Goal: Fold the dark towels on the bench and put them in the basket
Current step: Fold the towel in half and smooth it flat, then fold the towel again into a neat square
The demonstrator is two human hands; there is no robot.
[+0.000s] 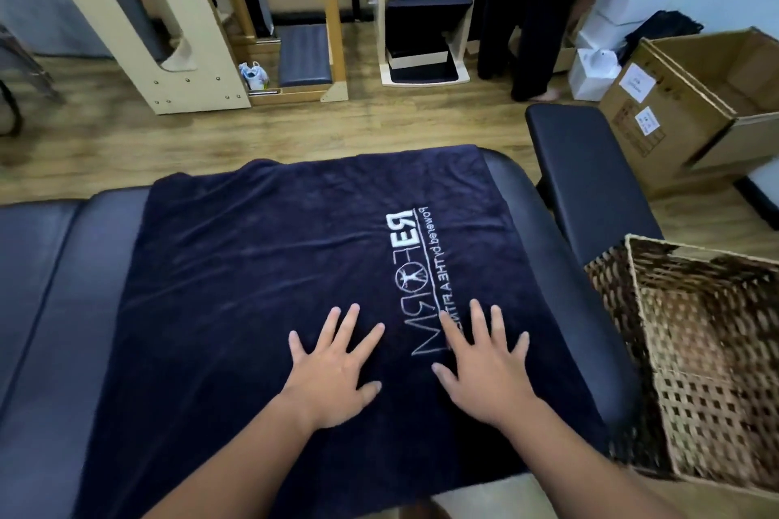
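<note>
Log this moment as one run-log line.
phase: smoothing | towel: spread flat on bench, unfolded | left hand: flat on towel | right hand: flat on towel | basket: right, no towel visible inside

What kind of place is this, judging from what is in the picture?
Probably a Pilates or fitness studio. A logo-printed dark towel lies spread on a black padded bench, wooden exercise apparatus stands along the far wall, and a woven basket waits beside the bench.

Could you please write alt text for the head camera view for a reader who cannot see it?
Two open hands, left hand and right hand, press flat on a dark towel with a white logo, spread over a black padded bench. A woven basket stands at the right, with cardboard boxes beyond.
</note>
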